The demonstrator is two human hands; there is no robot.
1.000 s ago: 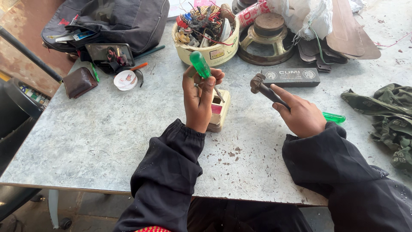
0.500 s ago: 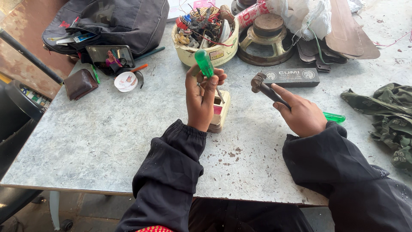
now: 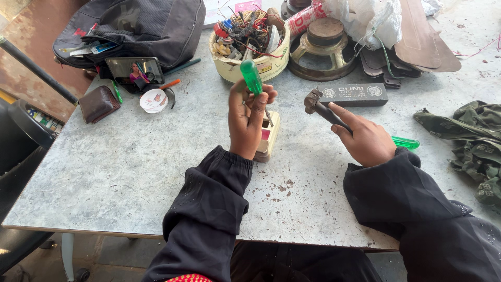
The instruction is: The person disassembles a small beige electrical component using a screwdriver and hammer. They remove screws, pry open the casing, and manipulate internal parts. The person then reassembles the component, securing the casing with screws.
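From my remote view I note a phone (image 3: 134, 69) leaning against the dark bag at the table's far left, its rectangular screen lit with a colourful picture. A long dark grey box (image 3: 354, 94) with pale round emblems and pale print lies flat just beyond the right hand, and a red-and-white printed cylinder (image 3: 303, 19) lies tilted at the far edge. A cream round tub (image 3: 249, 67) beside the phone's right carries a small yellow-red label
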